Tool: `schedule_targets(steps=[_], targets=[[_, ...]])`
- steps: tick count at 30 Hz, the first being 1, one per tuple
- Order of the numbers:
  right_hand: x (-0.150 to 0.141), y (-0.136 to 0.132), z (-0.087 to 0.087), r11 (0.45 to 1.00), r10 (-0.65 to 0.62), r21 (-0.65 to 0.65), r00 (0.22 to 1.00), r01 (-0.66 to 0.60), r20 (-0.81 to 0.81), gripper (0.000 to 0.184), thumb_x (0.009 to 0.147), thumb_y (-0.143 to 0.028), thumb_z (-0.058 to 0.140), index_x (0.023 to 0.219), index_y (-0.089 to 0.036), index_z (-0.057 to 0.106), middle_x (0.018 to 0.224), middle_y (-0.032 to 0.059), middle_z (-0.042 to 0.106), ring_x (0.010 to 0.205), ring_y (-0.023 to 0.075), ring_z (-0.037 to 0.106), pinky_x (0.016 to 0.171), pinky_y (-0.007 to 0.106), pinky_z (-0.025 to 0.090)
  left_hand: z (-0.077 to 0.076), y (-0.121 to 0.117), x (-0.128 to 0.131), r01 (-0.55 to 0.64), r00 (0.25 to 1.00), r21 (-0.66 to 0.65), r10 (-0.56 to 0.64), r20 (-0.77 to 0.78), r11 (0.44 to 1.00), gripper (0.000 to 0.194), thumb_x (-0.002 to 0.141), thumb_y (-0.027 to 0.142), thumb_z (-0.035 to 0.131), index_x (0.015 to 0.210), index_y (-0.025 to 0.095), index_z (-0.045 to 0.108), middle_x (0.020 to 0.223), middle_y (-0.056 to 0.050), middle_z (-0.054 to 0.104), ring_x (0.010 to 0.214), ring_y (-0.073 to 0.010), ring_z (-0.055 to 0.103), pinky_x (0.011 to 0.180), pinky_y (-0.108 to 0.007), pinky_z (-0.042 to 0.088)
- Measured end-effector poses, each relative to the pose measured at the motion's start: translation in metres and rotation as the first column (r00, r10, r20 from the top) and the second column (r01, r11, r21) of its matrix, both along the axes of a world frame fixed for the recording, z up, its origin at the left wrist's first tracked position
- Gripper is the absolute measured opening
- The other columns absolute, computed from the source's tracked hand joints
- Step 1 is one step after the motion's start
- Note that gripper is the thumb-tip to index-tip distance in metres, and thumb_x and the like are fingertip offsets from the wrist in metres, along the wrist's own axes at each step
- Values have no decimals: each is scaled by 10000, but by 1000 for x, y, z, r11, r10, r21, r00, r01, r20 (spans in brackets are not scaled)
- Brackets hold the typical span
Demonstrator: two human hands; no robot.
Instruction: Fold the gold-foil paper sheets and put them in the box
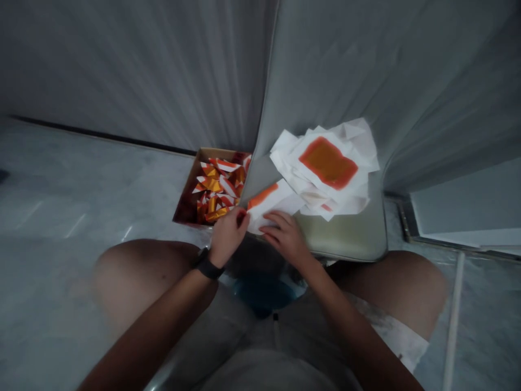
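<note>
A folded sheet of joss paper (280,203), white with an orange strip along its upper side, lies slanted on the seat's front left part. My left hand (231,231) pinches its left end between thumb and fingers, and wears a dark band at the wrist. On the sheet's near edge rests my right hand (285,234), fingers bent over the paper; its thumb is partly hidden. Just beyond is a loose pile of white joss paper (285,144); the top sheet bears an orange-red patch with a gold-brown middle (329,163). The folded sheet's right end touches the pile.
Left of the seat, an open cardboard box (186,202) holds several folded orange, gold and white paper pieces (220,187). The padded grey-green seat (345,236) stands between my knees, its back draped in grey cloth (337,65). A blue object (264,293) shows dimly below.
</note>
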State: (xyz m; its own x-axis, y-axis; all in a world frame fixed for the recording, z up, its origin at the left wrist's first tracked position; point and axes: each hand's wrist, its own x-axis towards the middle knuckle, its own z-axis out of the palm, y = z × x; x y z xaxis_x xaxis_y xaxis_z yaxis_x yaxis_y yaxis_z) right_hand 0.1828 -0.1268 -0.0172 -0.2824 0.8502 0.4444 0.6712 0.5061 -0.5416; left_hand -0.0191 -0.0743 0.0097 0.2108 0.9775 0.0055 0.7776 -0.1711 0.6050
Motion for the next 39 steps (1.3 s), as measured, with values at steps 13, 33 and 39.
schedule_targets(steps=[13,33,39], targets=[[-31,5,0,905,-409,-135,913,403,-17,109,931,-309,695,914,-208,733,1074,100,627,1104,273,561,1011,452,479,-9,-14,-5,128,986,189,-146,85,974,179,1016,333,551,1013,224,692,1002,-55,666,965,-205,652,905,-323,509],[-32,4,-10,889,-452,-107,891,446,-37,144,911,-325,639,829,-207,641,1106,112,575,1128,276,534,1036,466,445,-31,-18,-11,110,988,322,-140,70,940,214,979,327,621,1147,199,657,1121,-104,610,1086,-253,603,964,-398,531],[-29,5,-10,891,-439,-126,898,436,3,204,929,-345,607,1052,-185,633,1161,141,579,1171,294,506,1053,492,435,-39,-23,-13,352,933,430,-347,-92,831,312,1010,200,517,1279,246,668,1331,-92,672,1292,-268,575,1099,-485,478]])
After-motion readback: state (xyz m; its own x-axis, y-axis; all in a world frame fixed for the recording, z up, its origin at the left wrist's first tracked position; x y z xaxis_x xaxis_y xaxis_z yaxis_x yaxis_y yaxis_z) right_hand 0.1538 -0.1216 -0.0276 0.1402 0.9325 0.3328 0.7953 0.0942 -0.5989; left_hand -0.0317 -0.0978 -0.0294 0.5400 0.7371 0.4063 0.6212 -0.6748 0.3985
